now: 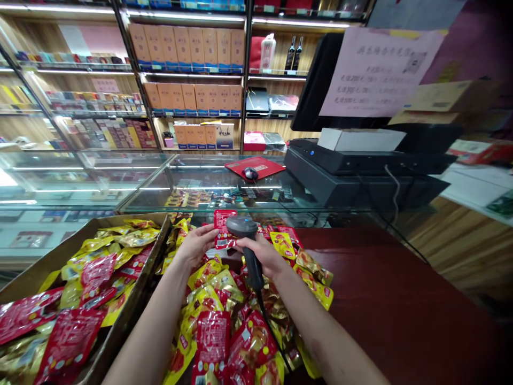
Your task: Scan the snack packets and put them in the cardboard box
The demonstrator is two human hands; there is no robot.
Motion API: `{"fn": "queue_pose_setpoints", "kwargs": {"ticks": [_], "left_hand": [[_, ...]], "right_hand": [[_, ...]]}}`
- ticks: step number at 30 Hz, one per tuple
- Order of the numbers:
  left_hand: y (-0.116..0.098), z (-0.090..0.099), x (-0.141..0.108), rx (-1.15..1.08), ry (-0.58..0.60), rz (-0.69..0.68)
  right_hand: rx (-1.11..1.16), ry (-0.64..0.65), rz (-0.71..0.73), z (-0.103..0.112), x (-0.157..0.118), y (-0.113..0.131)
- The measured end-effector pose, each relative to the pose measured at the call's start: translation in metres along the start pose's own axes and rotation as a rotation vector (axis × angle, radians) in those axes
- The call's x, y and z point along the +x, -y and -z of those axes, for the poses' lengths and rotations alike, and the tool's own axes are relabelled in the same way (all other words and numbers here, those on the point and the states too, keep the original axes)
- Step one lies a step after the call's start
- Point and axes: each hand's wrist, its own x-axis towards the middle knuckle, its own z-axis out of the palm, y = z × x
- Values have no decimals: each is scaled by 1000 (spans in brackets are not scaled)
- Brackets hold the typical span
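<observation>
Lit shelves [276, 126] stacked with tan boxes [182, 48] line the far side of this shop, behind a glass counter [204, 167]. Taking the person's straight ahead as twelve o'clock, I see both hands stretched out that way. Between narrowed fingers, the left hand [198, 245] pinches a red packet [221, 227] near its edge, upright. The right hand [265, 255] is wrapped round the grip of a dark scanner [252, 264], its head partly overlapping the packet; whether they touch I cannot tell. Its cable [265, 315] trails toward six o'clock, over a loose heap of red and yellow packets [212, 339] on a dark red table [385, 299]. Toward nine o'clock from the hands, an open cardboard box [60, 255] holds more packets. Farther off at twelve, a mouse [251, 173] sits on a red mat [267, 167]; toward two o'clock stands a black monitor [316, 80] bearing a paper notice [368, 75].
</observation>
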Motion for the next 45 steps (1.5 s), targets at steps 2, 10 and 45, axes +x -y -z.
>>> {"fn": "queue_pose_setpoints", "kwargs": {"ticks": [2,10,45], "left_hand": [[-1,3,0,32,-4,17],[-16,21,-2,125,-233,-121],[-7,28,6,182,-260,-174]], "right_hand": [[-115,28,16,-2,-3,-1],[-331,11,1,-29,-22,-7],[-443,154,-72,-34,-21,-44]]}}
